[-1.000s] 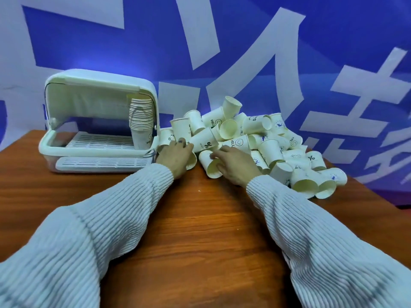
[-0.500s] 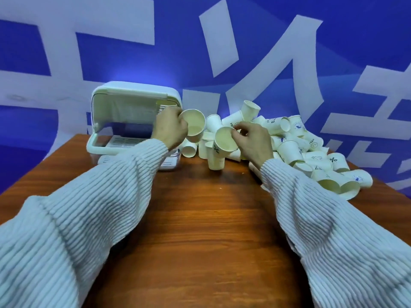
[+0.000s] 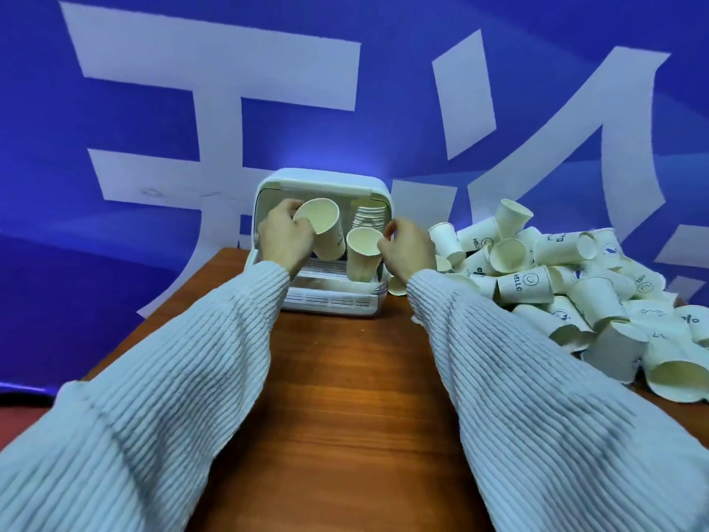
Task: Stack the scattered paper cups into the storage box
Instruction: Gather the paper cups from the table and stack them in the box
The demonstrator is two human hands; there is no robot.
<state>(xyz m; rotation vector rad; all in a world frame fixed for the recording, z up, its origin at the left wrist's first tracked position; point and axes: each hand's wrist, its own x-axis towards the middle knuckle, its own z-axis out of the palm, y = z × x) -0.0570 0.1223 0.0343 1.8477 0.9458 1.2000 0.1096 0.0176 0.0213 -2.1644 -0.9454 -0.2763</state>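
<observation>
The white storage box (image 3: 326, 184) stands open at the far edge of the table, with a stack of cups (image 3: 369, 216) inside at its right. My left hand (image 3: 284, 236) holds a paper cup (image 3: 323, 228) tilted, mouth toward me, in front of the box opening. My right hand (image 3: 407, 250) grips a second paper cup (image 3: 362, 255) by its rim, upright, just right of and lower than the first. A heap of scattered paper cups (image 3: 568, 286) lies to the right of the box.
The wooden table (image 3: 345, 397) stretches toward me between my sleeves. A blue wall with large white characters (image 3: 215, 109) rises right behind the box. The table's left edge (image 3: 172, 297) runs close to the box.
Both hands picked a cup each from the heap and carried them left to the box opening. The view swung left, so the box now sits in the centre.
</observation>
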